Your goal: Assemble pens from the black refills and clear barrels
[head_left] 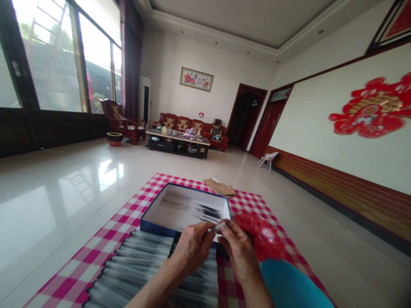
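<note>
My left hand (195, 243) and my right hand (239, 246) meet over the near right edge of a shallow blue box (157, 226) with a white inside. Pinched between the fingers of both is a slim, pale pen (215, 228); its exact parts are blurred. Inside the box, to the right, lie several thin black-and-white pen refills (208, 212), with clear plastic sleeves (175, 200) towards its far left. A large pile of translucent pens with dark ends (138, 256) spreads below and left of my left hand, partly covered by my forearm.
A red translucent bowl (265, 237) and a turquoise container (292, 286) stand right of my right hand. Brown cardboard (220, 187) lies behind the box. All rest on a pink-checked tablecloth (105, 235). Across the tiled floor stand a coffee table (176, 143) and a small stool (269, 159).
</note>
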`<state>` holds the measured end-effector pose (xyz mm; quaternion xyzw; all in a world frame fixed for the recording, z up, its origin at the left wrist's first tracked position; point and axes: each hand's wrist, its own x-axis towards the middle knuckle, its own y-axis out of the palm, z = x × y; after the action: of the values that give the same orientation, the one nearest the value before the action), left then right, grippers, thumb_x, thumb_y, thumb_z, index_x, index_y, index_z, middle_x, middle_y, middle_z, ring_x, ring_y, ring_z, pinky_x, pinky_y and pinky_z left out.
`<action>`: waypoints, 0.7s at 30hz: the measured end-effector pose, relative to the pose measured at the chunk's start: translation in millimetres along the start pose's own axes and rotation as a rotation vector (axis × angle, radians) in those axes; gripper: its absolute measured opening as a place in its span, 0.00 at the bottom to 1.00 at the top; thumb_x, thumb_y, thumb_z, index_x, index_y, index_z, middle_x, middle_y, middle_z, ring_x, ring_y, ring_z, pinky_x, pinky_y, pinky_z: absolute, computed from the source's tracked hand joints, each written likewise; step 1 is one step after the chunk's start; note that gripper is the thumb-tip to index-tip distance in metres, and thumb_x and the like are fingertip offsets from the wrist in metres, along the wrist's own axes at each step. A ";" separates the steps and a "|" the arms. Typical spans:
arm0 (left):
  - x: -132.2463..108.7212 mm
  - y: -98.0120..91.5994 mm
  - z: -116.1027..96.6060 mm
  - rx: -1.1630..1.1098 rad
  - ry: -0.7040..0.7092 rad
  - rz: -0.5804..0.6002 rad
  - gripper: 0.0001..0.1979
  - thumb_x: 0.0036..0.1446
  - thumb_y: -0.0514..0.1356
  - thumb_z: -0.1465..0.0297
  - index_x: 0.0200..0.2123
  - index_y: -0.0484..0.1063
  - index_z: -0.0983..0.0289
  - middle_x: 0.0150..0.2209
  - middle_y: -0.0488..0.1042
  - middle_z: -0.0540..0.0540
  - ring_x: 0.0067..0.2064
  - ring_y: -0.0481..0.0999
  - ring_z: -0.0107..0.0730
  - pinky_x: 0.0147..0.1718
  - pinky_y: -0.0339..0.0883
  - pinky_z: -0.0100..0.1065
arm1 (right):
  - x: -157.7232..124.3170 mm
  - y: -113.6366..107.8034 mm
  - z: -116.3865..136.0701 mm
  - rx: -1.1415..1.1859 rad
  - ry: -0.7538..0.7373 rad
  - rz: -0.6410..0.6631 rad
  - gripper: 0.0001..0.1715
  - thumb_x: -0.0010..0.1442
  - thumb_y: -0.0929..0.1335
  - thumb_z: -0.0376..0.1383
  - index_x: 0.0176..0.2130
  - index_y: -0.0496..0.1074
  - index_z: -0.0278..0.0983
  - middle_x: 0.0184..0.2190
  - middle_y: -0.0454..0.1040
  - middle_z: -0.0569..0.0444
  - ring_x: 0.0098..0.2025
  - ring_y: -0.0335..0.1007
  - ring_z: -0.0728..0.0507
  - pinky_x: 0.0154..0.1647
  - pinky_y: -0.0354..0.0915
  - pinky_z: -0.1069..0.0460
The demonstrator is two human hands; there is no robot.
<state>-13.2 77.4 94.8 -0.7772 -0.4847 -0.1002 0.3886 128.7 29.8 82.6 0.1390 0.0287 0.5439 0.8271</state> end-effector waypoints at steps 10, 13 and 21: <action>1.7 -4.1 5.3 0.082 0.004 0.068 0.14 0.58 0.50 0.74 0.23 0.70 0.64 0.22 0.68 0.50 0.24 0.67 0.25 0.26 0.53 0.27 | -0.5 -3.4 5.3 -0.133 -0.055 0.113 0.14 0.53 0.71 0.44 0.38 0.75 0.39 0.37 0.78 0.53 0.37 0.72 0.45 0.37 0.67 0.52; 1.6 -4.9 5.9 0.083 0.007 0.086 0.13 0.58 0.51 0.75 0.23 0.70 0.64 0.23 0.67 0.49 0.25 0.67 0.25 0.26 0.52 0.27 | -2.2 -0.6 4.7 -0.136 -0.064 0.099 0.14 0.53 0.71 0.44 0.37 0.74 0.39 0.36 0.78 0.53 0.36 0.72 0.45 0.37 0.67 0.52; 0.7 0.7 10.3 0.158 0.069 0.042 0.15 0.61 0.50 0.74 0.21 0.67 0.64 0.23 0.66 0.50 0.24 0.66 0.24 0.26 0.52 0.28 | -1.2 7.3 1.4 -0.015 -0.030 0.045 0.14 0.51 0.73 0.43 0.36 0.75 0.39 0.33 0.78 0.55 0.33 0.73 0.46 0.36 0.68 0.52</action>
<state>-14.6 85.0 87.8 -0.7502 -0.4609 -0.0800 0.4673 121.9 31.1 85.8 0.1417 0.0089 0.5604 0.8160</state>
